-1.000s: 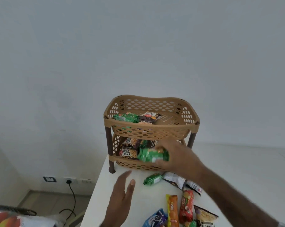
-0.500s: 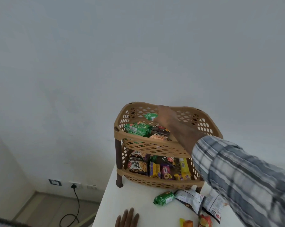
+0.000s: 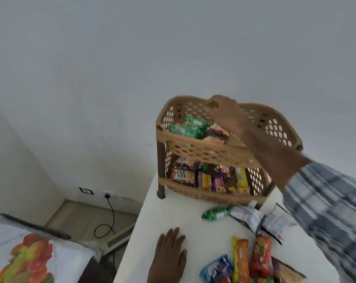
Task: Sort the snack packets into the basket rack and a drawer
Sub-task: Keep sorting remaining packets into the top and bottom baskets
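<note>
A tan two-tier basket rack [image 3: 193,144] stands at the back of the white table [image 3: 150,221]. Its top tier holds green packets [image 3: 188,127] and a dark packet [image 3: 215,133]; the lower tier holds several packets [image 3: 213,180]. My right hand [image 3: 226,113] hovers blurred over the top tier, fingers loose, with nothing visible in it. My left hand [image 3: 170,256] lies flat on the table near its left edge. Loose on the table are a green packet [image 3: 214,213], two white packets [image 3: 247,217], and orange [image 3: 241,260], red [image 3: 261,258] and blue [image 3: 218,269] packets.
The table's left edge drops to the floor, where a black cable [image 3: 109,213] runs from a wall socket. A bed with a fruit-print sheet [image 3: 28,256] sits at the lower left. A plain white wall stands behind the rack.
My right hand carried a green packet up from the lower tier to the top tier and no longer holds it. The view has tilted down, showing more of the table.
</note>
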Available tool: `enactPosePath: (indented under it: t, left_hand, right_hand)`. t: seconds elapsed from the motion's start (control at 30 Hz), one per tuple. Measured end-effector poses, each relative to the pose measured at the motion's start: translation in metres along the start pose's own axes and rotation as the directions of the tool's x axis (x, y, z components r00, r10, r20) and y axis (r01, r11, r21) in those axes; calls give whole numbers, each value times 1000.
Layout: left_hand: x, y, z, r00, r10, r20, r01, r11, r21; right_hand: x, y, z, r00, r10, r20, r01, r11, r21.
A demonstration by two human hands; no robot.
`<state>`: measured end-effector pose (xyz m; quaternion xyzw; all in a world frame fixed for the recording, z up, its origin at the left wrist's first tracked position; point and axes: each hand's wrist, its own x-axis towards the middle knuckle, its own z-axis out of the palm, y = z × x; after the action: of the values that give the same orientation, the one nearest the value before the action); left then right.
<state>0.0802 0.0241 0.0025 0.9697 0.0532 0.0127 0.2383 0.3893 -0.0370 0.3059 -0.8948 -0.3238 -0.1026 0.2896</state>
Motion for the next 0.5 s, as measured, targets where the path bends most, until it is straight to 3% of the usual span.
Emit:
enactPosePath:
  t: [0.07,0.13,0.2,0.33,0.5]
  left_hand:
    - [-19,11,8,998,37,-41,-39,998,-54]
    - [-38,24,22,986,157,-61,-164,979,-123]
    - [-56,44,31,962,273,14,-270,957,-101]
    - [-68,56,45,962,215,170,-228,971,64]
    - [-69,68,45,973,179,144,-203,964,173]
  right_hand:
    - [-51,7,-19,991,-46,-123,53,997,57]
    - [-113,21,-31,978,-50,-203,70,993,96]
    - [-179,36,-32,976,-24,-214,49,993,112]
    - [-302,51,-6,967,74,-242,-40,989,144]
    - [-404,64,49,954,300,15,-298,943,147]
